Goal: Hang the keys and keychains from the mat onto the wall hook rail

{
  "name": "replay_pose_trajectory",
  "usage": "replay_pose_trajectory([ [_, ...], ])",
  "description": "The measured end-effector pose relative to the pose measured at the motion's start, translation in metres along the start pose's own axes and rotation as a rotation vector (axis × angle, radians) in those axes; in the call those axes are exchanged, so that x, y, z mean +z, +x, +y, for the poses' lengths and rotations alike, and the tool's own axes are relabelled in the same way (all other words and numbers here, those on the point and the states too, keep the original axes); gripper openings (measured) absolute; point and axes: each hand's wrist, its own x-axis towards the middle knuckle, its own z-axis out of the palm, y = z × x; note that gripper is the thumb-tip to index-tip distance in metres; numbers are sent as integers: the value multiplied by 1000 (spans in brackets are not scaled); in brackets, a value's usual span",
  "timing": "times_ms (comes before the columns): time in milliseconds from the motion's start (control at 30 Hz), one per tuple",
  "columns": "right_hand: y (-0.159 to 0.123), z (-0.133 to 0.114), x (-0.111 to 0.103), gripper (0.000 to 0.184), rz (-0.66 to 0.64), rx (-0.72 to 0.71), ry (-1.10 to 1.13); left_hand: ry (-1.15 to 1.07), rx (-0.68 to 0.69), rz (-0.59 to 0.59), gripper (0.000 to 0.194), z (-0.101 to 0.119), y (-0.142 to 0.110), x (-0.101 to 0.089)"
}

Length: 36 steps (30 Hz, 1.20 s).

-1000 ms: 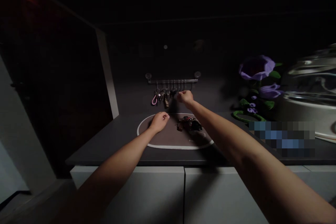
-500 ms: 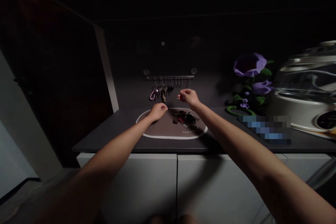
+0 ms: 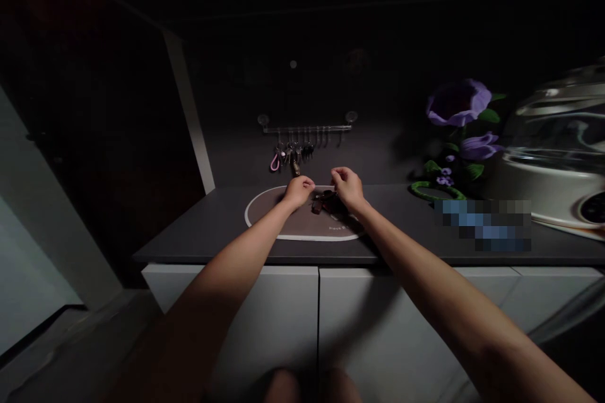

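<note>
On the dark countertop lies a rounded mat, with a pile of keys on its right half, beneath the 2 hands. The right hand and left hand have fingers curled inward; I cannot tell whether either pinches anything.

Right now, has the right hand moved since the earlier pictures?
Yes, the right hand has moved down: it is farther below the hook rail than before.
</note>
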Motion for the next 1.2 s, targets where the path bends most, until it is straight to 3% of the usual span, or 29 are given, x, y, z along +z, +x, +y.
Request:
replay_pose_trajectory([
  [233, -10, 1, -2, 25, -41, -148, -218, 146, 61, -57, 18, -20, -4, 8],
  [400, -10, 6, 4, 25, -78, -193, -390, 279, 128, -177, 24, -21, -3, 10],
  [533, -11, 7, 7, 26, -94, -191, -484, 304, 153, -203, 24, -24, -1, 12],
  [1200, -10, 8, 4, 26, -118, -167, -574, 320, 215, 143, 20, -20, 2, -2],
])
